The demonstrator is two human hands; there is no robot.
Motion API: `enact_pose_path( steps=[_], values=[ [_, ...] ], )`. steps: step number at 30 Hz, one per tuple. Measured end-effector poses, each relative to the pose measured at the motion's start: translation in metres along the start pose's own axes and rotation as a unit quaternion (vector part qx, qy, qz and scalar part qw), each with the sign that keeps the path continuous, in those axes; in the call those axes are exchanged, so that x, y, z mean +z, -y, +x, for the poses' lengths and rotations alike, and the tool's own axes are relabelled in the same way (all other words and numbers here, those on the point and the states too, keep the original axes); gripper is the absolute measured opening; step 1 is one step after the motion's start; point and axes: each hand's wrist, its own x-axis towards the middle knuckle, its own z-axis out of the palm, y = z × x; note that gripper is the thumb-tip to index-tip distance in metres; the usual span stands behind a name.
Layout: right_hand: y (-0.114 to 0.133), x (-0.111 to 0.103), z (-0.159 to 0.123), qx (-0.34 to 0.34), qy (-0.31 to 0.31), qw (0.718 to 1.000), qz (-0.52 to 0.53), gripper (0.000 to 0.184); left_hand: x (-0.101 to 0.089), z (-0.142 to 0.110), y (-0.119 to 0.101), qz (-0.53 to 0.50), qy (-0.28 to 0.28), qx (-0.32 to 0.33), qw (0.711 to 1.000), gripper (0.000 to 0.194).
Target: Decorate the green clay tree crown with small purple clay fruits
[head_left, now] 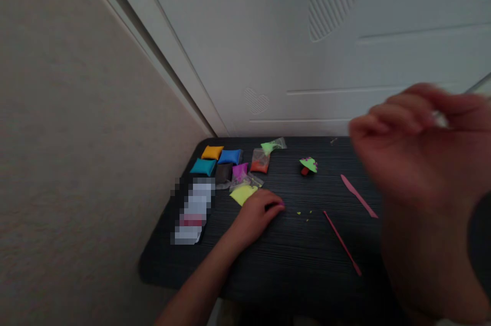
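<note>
My left hand (261, 212) rests low over the dark table, beside a bag of yellow modelling clay (243, 193). Its thumb and fingers pinch a small bit of purple clay (282, 204). Close to the camera, my right hand (422, 142) is raised above the table's right side, blurred, with curled fingers; whatever they may hold cannot be made out. A small clay mushroom (308, 165) with a green, purple-dotted cap and a red stem lies tilted behind the hands. Tiny yellow crumbs (299, 213) are scattered right of my left hand.
A pink plastic knife (358, 196) and a thin pink modelling stick (342, 243) lie at the right. Clay packets, including orange (212, 152), blue (230, 156), teal (203, 167) and red (260, 161), are grouped back left. A pixelated object (195, 212) lies at left. A white door (268, 49) stands behind.
</note>
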Motion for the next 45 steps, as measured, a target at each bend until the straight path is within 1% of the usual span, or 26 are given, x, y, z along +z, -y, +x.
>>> enact_pose_path(
  steps=[1,2,4,5,6,8,10,11,12,13,16,17,18,20,21,23,24,26,29,31,34,38,42,45],
  values=[
    [-0.014,0.009,-0.006,0.080,0.026,0.996,0.039,0.011,-0.001,0.008,-0.003,-0.051,-0.014,-0.009,0.999,0.019],
    [-0.028,0.017,-0.011,0.129,0.045,0.989,0.055,0.010,-0.002,0.015,-0.006,-0.099,-0.030,-0.019,0.994,0.021],
    [-0.048,0.031,-0.021,0.175,0.061,0.981,0.049,0.008,-0.001,0.027,-0.013,-0.193,-0.027,-0.024,0.980,0.027],
    [-0.053,0.035,-0.024,0.180,0.061,0.981,0.034,0.008,0.001,0.032,-0.015,-0.228,-0.021,-0.022,0.973,0.029],
    [-0.056,0.037,-0.026,0.174,0.057,0.983,0.013,0.008,0.003,0.034,-0.016,-0.250,-0.014,-0.017,0.968,0.029],
    [-0.057,0.030,-0.027,0.130,0.044,0.989,-0.047,0.007,0.008,0.035,-0.015,-0.277,0.010,-0.010,0.961,0.028],
    [-0.057,0.011,-0.025,0.061,0.030,0.987,-0.147,0.009,0.013,0.033,-0.011,-0.307,0.031,-0.015,0.951,0.027],
    [-0.058,-0.003,-0.024,0.031,0.024,0.977,-0.211,0.010,0.014,0.032,-0.008,-0.327,0.038,-0.022,0.944,0.026],
    [-0.060,-0.018,-0.024,0.010,0.024,0.957,-0.288,0.012,0.016,0.030,-0.006,-0.350,0.044,-0.033,0.935,0.025],
    [-0.063,-0.033,-0.024,-0.004,0.021,0.925,-0.379,0.012,0.017,0.029,-0.004,-0.374,0.050,-0.047,0.925,0.024],
    [-0.072,-0.073,-0.032,0.038,0.032,0.871,-0.489,0.011,0.021,0.028,0.000,-0.445,0.073,-0.092,0.888,0.021],
    [-0.075,-0.082,-0.036,0.042,0.055,0.825,-0.560,0.011,0.022,0.028,0.001,-0.469,0.079,-0.102,0.873,0.019],
    [-0.077,-0.089,-0.040,0.039,0.078,0.790,-0.606,0.012,0.023,0.028,0.002,-0.492,0.084,-0.109,0.859,0.016],
    [-0.080,-0.096,-0.046,0.034,0.134,0.736,-0.663,0.014,0.024,0.029,0.004,-0.536,0.092,-0.112,0.832,0.013],
    [-0.080,-0.097,-0.049,0.031,0.160,0.720,-0.674,0.014,0.024,0.029,0.005,-0.552,0.096,-0.109,0.821,0.014],
    [-0.080,-0.098,-0.053,0.023,0.201,0.699,-0.686,0.015,0.024,0.030,0.006,-0.568,0.107,-0.101,0.810,0.014],
    [-0.079,-0.099,-0.054,0.017,0.216,0.692,-0.688,0.015,0.024,0.030,0.006,-0.567,0.115,-0.098,0.810,0.013],
    [-0.078,-0.100,-0.055,0.000,0.242,0.682,-0.691,0.017,0.025,0.030,0.006,-0.548,0.127,-0.094,0.821,0.011],
    [-0.078,-0.102,-0.057,-0.026,0.278,0.667,-0.691,0.023,0.025,0.031,0.002,-0.515,0.135,-0.086,0.842,0.020],
    [-0.079,-0.103,-0.059,-0.039,0.290,0.659,-0.693,0.025,0.025,0.030,-0.001,-0.505,0.141,-0.078,0.848,0.024],
    [-0.078,-0.105,-0.058,-0.059,0.274,0.654,-0.703,0.024,0.026,0.030,-0.003,-0.504,0.158,-0.072,0.846,0.020],
    [-0.076,-0.108,-0.055,-0.079,0.253,0.649,-0.713,0.022,0.027,0.028,0.000,-0.524,0.161,-0.090,0.831,0.016],
    [-0.076,-0.110,-0.055,-0.076,0.259,0.653,-0.708,0.022,0.029,0.027,0.004,-0.543,0.151,-0.094,0.821,0.006],
    [-0.077,-0.110,-0.057,-0.066,0.278,0.656,-0.698,0.025,0.030,0.028,0.005,-0.542,0.142,-0.100,0.822,0.013]
  ],
)
